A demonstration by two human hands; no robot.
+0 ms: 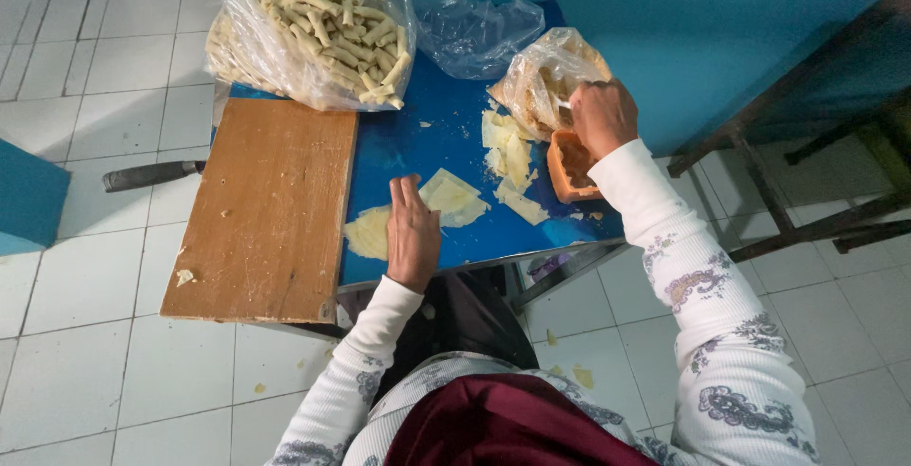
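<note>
I can't see what my right hand [602, 117] holds | big bag of rolls [313, 25] cut off at top | desk [418, 134] legs hidden

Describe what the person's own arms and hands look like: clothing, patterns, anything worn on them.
Both arms are covered to the wrist by long white sleeves printed with scattered paisley and floral motifs in purple and grey. The left sleeve ends in a plain white cuff, as does the right sleeve. The left hand and right hand are bare: no gloves, and no rings or watch can be made out.
</note>
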